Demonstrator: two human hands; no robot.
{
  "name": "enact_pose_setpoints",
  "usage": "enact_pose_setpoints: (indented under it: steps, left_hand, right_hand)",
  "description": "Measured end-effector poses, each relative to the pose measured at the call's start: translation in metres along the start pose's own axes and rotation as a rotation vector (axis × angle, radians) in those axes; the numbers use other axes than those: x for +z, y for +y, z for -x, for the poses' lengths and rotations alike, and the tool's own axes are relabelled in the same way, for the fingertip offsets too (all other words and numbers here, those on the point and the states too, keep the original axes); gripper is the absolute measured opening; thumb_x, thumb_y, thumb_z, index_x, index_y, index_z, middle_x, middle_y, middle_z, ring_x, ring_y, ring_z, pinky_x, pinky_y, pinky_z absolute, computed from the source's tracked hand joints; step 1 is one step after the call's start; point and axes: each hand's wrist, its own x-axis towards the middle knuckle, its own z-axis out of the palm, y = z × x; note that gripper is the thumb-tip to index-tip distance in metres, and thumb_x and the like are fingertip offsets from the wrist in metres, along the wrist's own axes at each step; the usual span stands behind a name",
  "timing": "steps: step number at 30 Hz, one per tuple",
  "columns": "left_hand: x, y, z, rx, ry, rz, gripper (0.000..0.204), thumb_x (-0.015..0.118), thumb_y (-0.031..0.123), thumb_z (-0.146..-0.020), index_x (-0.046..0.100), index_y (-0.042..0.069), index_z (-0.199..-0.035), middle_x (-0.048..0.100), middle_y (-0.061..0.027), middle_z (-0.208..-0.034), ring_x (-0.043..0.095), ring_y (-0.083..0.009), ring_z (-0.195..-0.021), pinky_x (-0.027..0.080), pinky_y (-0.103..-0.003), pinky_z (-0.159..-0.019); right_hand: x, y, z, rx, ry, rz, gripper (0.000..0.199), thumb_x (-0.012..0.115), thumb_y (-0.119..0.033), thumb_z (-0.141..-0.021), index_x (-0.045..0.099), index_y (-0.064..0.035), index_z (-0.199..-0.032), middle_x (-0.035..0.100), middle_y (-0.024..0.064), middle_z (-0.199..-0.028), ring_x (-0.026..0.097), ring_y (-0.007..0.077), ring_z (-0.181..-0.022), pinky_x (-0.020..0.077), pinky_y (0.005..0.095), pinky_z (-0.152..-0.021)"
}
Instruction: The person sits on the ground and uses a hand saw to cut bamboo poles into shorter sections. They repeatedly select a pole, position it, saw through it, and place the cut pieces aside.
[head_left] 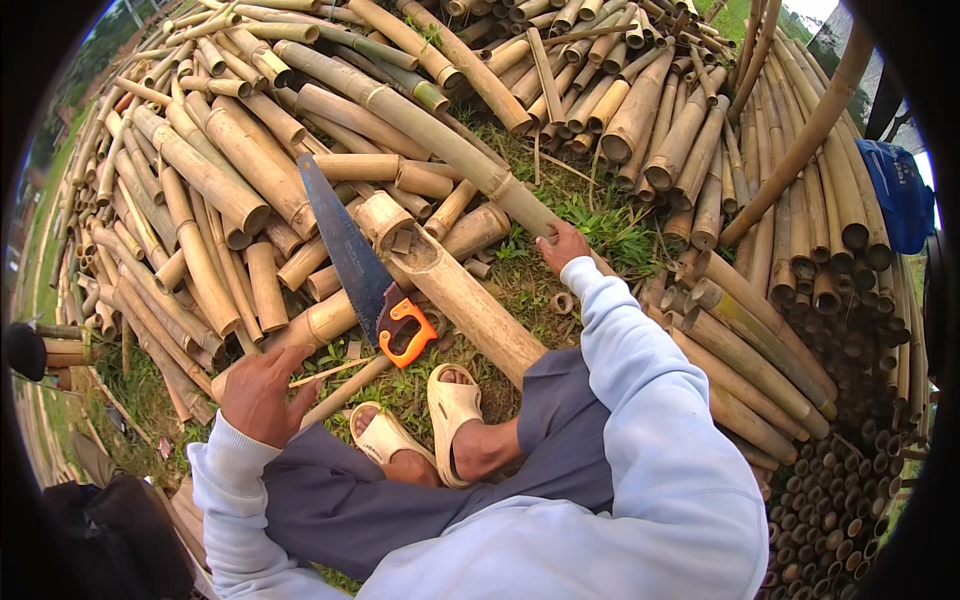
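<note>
Bamboo piles are ringing grass (600,225). Saw (352,262) is lying diagonally across pole (470,300), handle nearer left hand (262,395), fingers spread, empty. Right hand (562,245) is pressing a long cane (420,125), fingers curled.

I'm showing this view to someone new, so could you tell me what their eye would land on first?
First the handsaw with its orange handle, lying across a cut bamboo pole at centre. Around it, heaps of bamboo poles fill the grassy ground on every side. The right hand rests on a long green-tinged pole, while the left hand rests on a short bamboo piece at lower left, and two feet in pale sandals stand below the saw.
</note>
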Motion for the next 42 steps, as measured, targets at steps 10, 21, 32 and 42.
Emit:
enact_pose_setpoints:
  steps: [10,21,32,42]
  left_hand:
    - [0.002,0.002,-0.018,-0.037,-0.112,-0.037,0.041,0.077,0.021,-0.086,0.066,0.008,-0.124,0.073,-0.0129,-0.097,0.066,-0.0357,-0.085,0.052,-0.044,-0.077]
    - [-0.007,0.011,-0.031,-0.003,-0.188,-0.056,0.046,0.079,0.021,-0.082,0.066,0.007,-0.123,0.068,-0.0075,-0.087,0.068,-0.0266,-0.079,0.052,-0.038,-0.074]
    - [-0.007,0.013,-0.027,0.102,-0.062,-0.051,0.045,0.078,0.023,-0.082,0.066,0.007,-0.122,0.067,-0.0077,-0.084,0.068,-0.0281,-0.076,0.053,-0.039,-0.073]
    - [-0.003,0.01,-0.025,0.118,0.139,-0.077,0.04,0.071,0.032,-0.091,0.062,0.006,-0.121,0.068,-0.0093,-0.092,0.069,-0.0284,-0.09,0.051,-0.039,-0.084]
  right_hand:
    - [0.04,-0.115,-0.134,-0.091,-0.008,0.282,0.105,0.083,-0.054,-0.076,0.033,-0.0123,-0.158,0.048,0.0168,-0.152,0.045,0.0336,-0.142,0.0333,0.0535,-0.119]
    - [0.085,-0.149,-0.189,0.004,-0.163,0.3,0.091,0.089,-0.036,-0.07,0.045,-0.0067,-0.144,0.058,0.0214,-0.144,0.057,0.039,-0.132,0.0422,0.051,-0.114]
    - [0.001,-0.141,-0.151,-0.129,-0.127,0.249,0.073,0.089,-0.036,-0.063,0.06,-0.0045,-0.123,0.07,0.0223,-0.12,0.066,0.0399,-0.116,0.0518,0.0469,-0.103]
    - [-0.093,-0.216,-0.101,-0.423,-0.166,-0.285,0.069,0.088,-0.03,-0.063,0.064,0.0011,-0.12,0.072,0.0185,-0.111,0.071,0.0295,-0.102,0.0557,0.039,-0.095]
